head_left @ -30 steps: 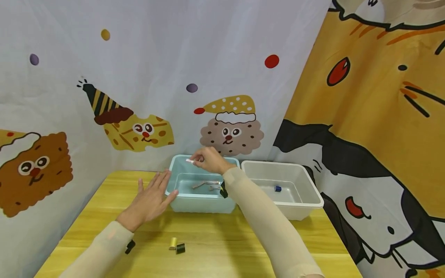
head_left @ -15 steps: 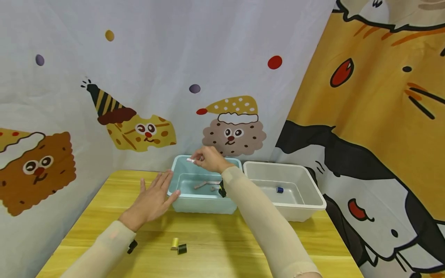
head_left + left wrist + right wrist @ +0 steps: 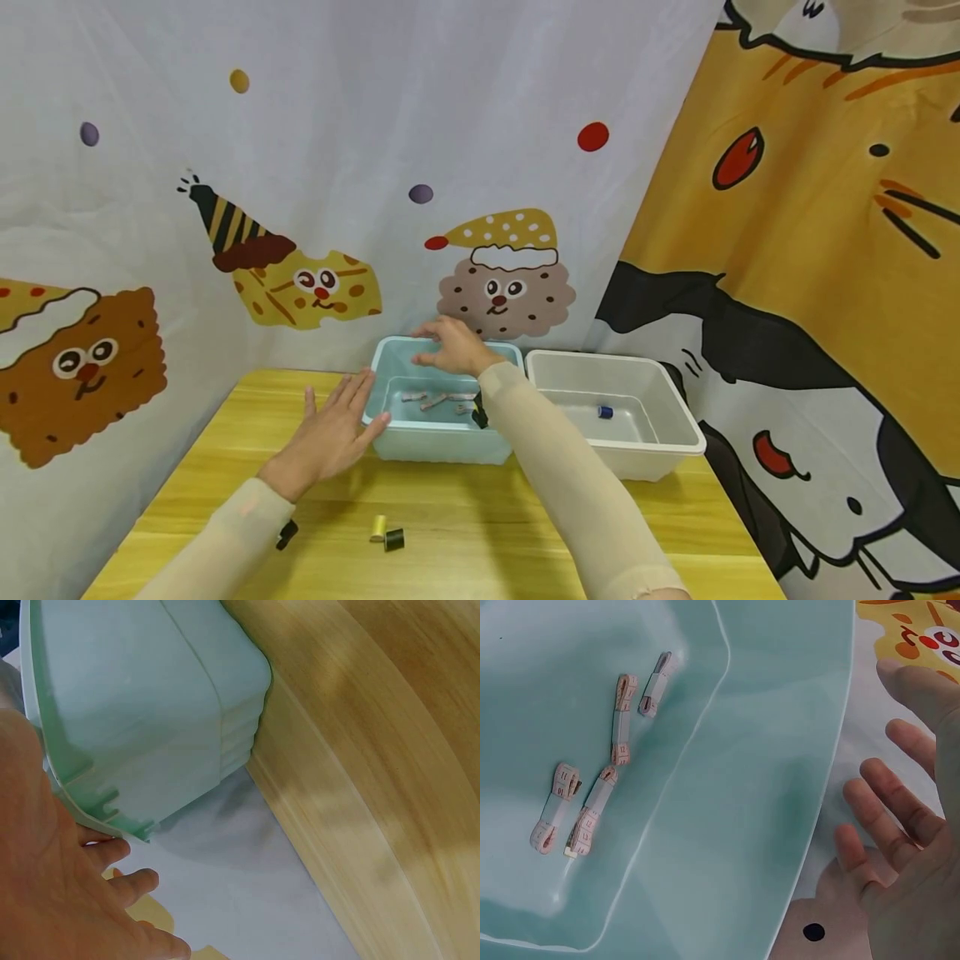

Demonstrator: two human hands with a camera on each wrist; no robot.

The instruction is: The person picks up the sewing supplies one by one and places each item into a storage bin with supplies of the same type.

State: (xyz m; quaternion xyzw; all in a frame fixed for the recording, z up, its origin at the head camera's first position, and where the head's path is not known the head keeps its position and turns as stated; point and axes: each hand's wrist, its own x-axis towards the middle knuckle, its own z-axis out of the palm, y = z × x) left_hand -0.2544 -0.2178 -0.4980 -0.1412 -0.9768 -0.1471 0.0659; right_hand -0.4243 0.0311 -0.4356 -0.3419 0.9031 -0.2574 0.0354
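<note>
Over the far side of the light-blue bin [image 3: 442, 447] my right hand [image 3: 456, 346] hovers with its fingers spread and nothing in them. Several folded tape measures [image 3: 621, 724] with paper bands lie on the bin's floor in the right wrist view, one of them [image 3: 656, 686] apart near the upper part. My left hand [image 3: 327, 442], fingers straight, rests along the bin's left rim. In the left wrist view the left fingers [image 3: 135, 887] show beside the rim, below the bin's wall [image 3: 150, 697].
A white bin [image 3: 637, 462] stands right of the blue one, with a blue thread spool [image 3: 605, 412] inside. A yellow spool [image 3: 378, 527] and a dark green spool [image 3: 394, 540] are together on the wooden table [image 3: 465, 533]. Printed cloth hangs close behind the bins.
My right hand has let go of a folded tape measure, which now lies on the blue bin's floor, and its fingers have spread. The left hand keeps its place at the rim.
</note>
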